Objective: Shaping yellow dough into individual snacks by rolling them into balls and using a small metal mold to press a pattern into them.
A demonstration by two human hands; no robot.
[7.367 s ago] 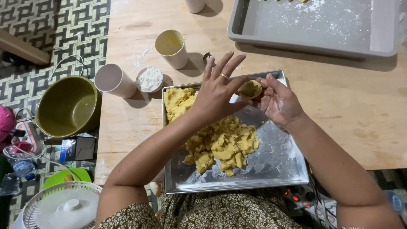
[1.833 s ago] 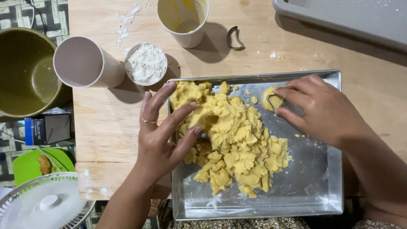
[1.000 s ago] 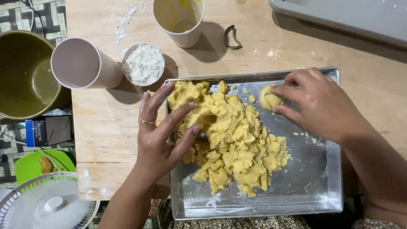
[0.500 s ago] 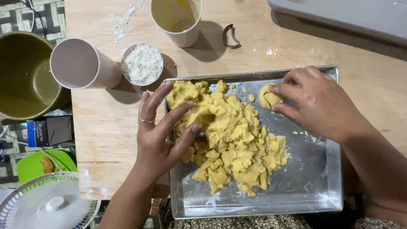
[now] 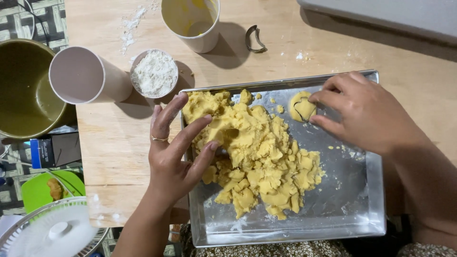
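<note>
The left hand is pressing spread fingers into the dough heap mid-tray; the right hand is pinching a small dough piece beyond the heap; rough pinching could be tearing it.

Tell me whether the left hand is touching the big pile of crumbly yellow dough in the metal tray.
Touching. The head view shows the left hand with its fingertips pressed onto the pile of crumbly yellow dough, no gap visible.
</note>
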